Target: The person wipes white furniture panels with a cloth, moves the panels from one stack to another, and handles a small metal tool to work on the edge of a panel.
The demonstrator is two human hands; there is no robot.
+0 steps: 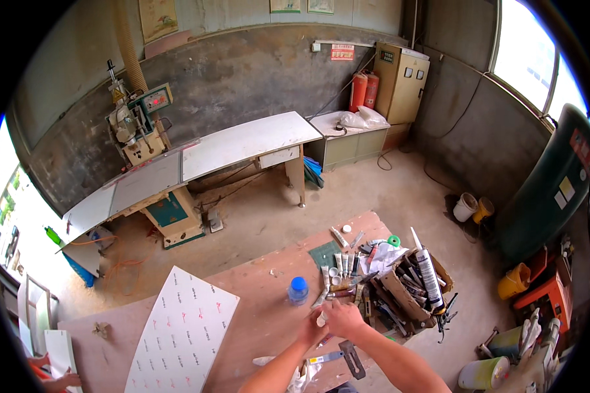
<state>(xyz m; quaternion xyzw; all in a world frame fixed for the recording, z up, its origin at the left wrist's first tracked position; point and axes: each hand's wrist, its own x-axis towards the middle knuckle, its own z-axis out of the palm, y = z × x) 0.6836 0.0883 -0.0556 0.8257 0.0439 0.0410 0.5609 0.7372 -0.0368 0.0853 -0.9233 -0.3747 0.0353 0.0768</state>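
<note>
Both forearms come up from the lower edge and meet over the brown desk (255, 308). The left hand (313, 329) and right hand (343, 317) press close together, fingers curled around a small white tube (322, 318) held between them (most of it is hidden, so which grip carries it I cannot tell). Just beyond stands a clear bottle with a blue cap (298, 290). To the right lies a cardboard box of sealant tubes (413, 288); a white patterned panel (180, 334) rests well to the left.
</note>
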